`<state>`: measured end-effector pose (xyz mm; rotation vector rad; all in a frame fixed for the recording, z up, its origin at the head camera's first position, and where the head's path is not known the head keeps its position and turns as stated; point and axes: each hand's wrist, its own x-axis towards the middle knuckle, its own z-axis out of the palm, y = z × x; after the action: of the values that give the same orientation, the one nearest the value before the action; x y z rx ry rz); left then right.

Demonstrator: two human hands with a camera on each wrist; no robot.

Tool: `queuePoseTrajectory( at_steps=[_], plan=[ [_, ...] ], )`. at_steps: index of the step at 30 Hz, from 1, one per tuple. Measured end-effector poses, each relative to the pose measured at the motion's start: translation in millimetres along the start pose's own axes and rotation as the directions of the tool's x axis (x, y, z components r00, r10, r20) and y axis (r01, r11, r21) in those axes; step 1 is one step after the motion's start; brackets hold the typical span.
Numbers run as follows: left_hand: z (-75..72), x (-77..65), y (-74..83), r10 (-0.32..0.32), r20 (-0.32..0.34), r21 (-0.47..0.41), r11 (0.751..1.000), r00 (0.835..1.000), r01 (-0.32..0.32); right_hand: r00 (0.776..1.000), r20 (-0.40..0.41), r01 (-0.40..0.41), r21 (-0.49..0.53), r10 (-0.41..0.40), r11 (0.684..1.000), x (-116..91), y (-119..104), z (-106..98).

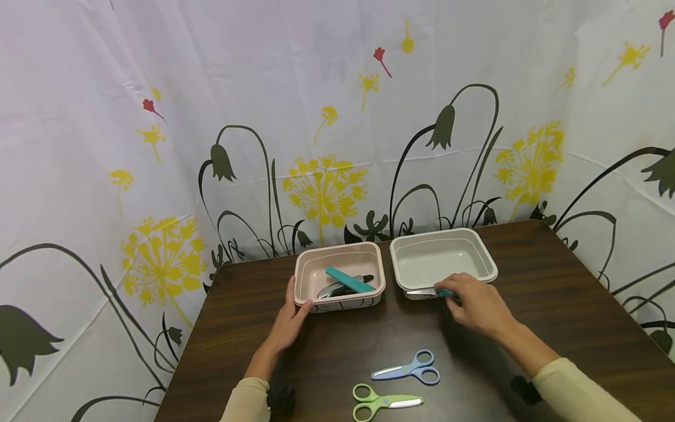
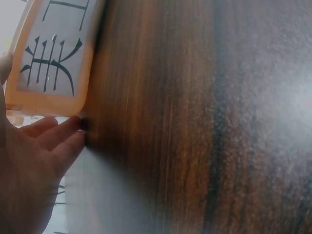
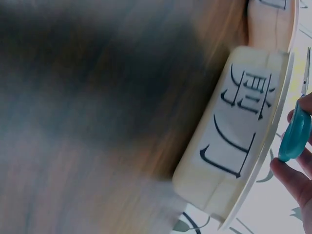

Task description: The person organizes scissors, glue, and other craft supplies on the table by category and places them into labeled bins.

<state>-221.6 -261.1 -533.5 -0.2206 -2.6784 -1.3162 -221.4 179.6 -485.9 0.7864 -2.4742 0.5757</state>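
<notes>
Teal scissors [image 1: 435, 292]: held in the right hand at the near rim of the white tray, blades pointed left along the rim. In the right wrist view the teal handle [image 3: 294, 132] is seen pinched between fingertips, just off the tray's edge.
Right hand [image 1: 474, 303]: fingers curled around the teal handle; the scissors are gripped, not resting loose. Whether the blades touch the rim cannot be told.
White tray [image 1: 482, 258]: set on the table at right of centre, interior bare as far as is seen. Black markings are carried on its outer wall, shown in the right wrist view [image 3: 234, 126].
Pink tray [image 1: 304, 275]: placed just beside the white tray, on its left, the two nearly touching. A teal object [image 1: 349, 280] and a grey tool with a dark tip [image 1: 337, 288] are lain inside it, crossed over each other.
Left hand [image 1: 287, 322]: laid flat against the left near corner of the pink tray, fingers straight, nothing grasped. In the left wrist view the fingers [image 2: 58, 139] are seen extended at the table edge, below the tray's marked wall [image 2: 51, 58].
Blue scissors [image 1: 408, 369]: lain closed on the table, near the person, blades pointed left.
Green scissors [image 1: 384, 402]: lain closed just in front of the blue pair, blades pointed right; the two are apart.
Table [image 1: 554, 293]: dark wood grain.
Backdrop [image 1: 158, 117]: white curtain printed with yellow, red and dark flowers, hung behind the table.
</notes>
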Motion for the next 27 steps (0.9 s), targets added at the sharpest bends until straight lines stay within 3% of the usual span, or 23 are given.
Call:
queuePoseTrajectory(
  at_steps=[9,17,27],
  plan=[
    [-0.5,0.3,0.2,0.007,0.005,-0.002,1.0,1.0,-0.007,0.997,0.05,-0.065,-0.016,0.065,0.998,12.3,18.1,4.5],
    [0.3,-2.0,0.8,0.008,0.014,-0.006,1.0,1.0,-0.008,0.992,0.1,-0.08,-0.005,0.081,0.997,17.2,20.7,12.4],
    [-1.5,-1.8,3.4,-0.003,0.018,-0.004,1.0,1.0,0.003,0.991,0.135,-0.016,-0.046,0.022,0.999,23.1,25.5,17.8]
  ],
)
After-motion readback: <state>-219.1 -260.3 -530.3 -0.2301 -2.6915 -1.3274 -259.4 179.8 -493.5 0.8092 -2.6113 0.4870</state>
